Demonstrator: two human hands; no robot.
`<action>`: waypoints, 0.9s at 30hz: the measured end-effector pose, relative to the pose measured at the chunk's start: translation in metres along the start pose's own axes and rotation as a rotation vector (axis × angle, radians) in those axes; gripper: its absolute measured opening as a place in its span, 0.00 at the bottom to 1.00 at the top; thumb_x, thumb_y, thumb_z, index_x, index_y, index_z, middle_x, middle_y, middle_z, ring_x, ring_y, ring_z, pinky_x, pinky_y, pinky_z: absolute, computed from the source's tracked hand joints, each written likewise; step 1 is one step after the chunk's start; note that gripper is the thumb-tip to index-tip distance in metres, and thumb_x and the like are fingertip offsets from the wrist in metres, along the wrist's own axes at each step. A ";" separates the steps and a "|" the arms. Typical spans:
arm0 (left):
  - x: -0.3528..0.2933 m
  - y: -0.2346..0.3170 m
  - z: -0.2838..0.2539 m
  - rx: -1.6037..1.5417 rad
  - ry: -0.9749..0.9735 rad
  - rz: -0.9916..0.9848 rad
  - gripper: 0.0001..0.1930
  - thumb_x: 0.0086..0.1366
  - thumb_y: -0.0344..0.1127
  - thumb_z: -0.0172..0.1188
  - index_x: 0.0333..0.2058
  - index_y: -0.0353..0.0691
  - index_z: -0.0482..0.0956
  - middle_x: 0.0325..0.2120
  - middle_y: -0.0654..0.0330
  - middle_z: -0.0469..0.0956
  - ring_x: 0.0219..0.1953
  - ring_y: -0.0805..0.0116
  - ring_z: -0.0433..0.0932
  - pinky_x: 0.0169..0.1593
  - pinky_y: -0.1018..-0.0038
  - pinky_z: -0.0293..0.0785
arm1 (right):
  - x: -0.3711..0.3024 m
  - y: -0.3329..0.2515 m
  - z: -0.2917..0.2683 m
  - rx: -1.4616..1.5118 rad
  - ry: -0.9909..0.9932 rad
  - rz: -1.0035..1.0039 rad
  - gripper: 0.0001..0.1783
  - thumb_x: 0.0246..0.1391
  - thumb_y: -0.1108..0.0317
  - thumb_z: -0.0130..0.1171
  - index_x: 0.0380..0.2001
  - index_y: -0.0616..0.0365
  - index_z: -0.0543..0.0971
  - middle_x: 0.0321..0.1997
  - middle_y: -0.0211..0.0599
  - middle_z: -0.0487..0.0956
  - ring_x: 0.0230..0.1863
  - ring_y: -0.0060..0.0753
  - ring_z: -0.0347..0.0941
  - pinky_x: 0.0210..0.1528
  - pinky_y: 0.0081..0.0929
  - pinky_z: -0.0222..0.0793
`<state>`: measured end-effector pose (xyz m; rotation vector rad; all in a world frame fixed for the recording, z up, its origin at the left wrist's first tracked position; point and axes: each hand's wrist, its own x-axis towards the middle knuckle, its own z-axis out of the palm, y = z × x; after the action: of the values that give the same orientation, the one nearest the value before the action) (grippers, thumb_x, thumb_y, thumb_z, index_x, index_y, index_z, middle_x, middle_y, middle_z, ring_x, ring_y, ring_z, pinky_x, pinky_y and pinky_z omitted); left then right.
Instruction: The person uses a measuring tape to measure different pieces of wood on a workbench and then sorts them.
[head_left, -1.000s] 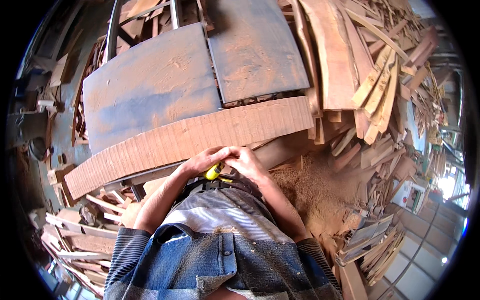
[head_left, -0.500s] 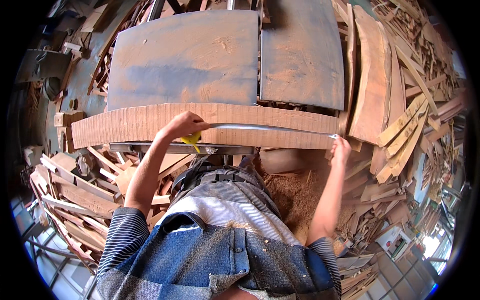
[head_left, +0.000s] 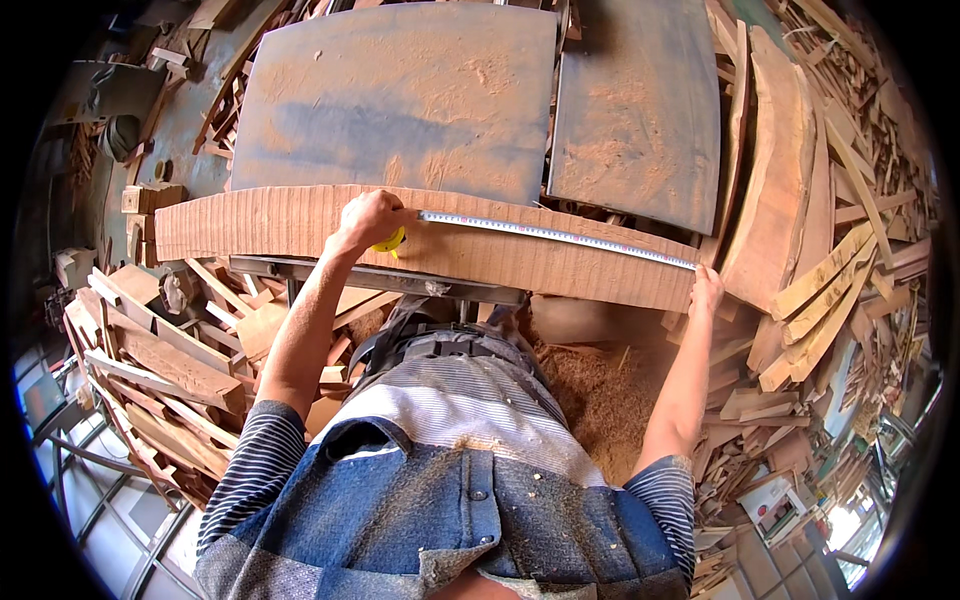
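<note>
A long rough-sawn wooden board (head_left: 280, 222) lies across the near edge of a metal machine table. Over its right part stretches the white blade of a tape measure (head_left: 388, 241), whose yellow case hangs under my left hand (head_left: 372, 220). That hand is closed round the case, knuckles up, near the board's middle. My right hand (head_left: 706, 288) pinches the blade's end at the board's right end. The printed face of the blade is up, close along the wood; whether it touches all the way I cannot tell.
The metal table (head_left: 400, 100) has a second plate (head_left: 635, 120) beyond a narrow gap, both dusted with sawdust. Wood offcuts (head_left: 170, 370) pile up at left. A wide plank (head_left: 765, 170) and stacked strips (head_left: 825, 290) stand at right. Sawdust (head_left: 590, 400) heaps below the board.
The tape blade has turned from edge-on to showing its printed face and lies nearer the board's far edge. Both hands have shifted slightly right in the picture, along with the view.
</note>
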<state>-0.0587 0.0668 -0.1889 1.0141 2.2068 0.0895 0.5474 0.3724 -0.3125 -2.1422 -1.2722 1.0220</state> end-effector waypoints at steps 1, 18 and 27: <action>0.001 0.000 0.001 0.008 0.003 0.009 0.20 0.61 0.54 0.62 0.34 0.43 0.89 0.26 0.53 0.85 0.32 0.55 0.85 0.40 0.63 0.80 | 0.001 0.003 -0.003 -0.044 0.030 -0.058 0.14 0.62 0.63 0.62 0.42 0.63 0.84 0.32 0.33 0.81 0.33 0.28 0.73 0.37 0.29 0.69; 0.007 0.000 0.010 0.075 0.024 0.000 0.21 0.59 0.56 0.62 0.29 0.42 0.88 0.24 0.52 0.84 0.32 0.53 0.85 0.41 0.61 0.80 | -0.273 -0.170 0.199 -0.245 -0.569 -0.442 0.11 0.50 0.60 0.66 0.30 0.56 0.87 0.31 0.41 0.86 0.33 0.34 0.84 0.38 0.30 0.77; 0.005 -0.008 0.015 0.064 0.087 0.056 0.20 0.58 0.55 0.63 0.28 0.42 0.88 0.25 0.52 0.84 0.32 0.53 0.85 0.40 0.61 0.80 | -0.273 -0.191 0.241 -0.494 -0.523 -0.491 0.11 0.47 0.58 0.63 0.27 0.52 0.86 0.30 0.44 0.85 0.37 0.49 0.83 0.41 0.41 0.77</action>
<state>-0.0569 0.0617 -0.2062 1.1266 2.2723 0.0907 0.1724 0.2241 -0.2316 -1.7512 -2.3654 1.1684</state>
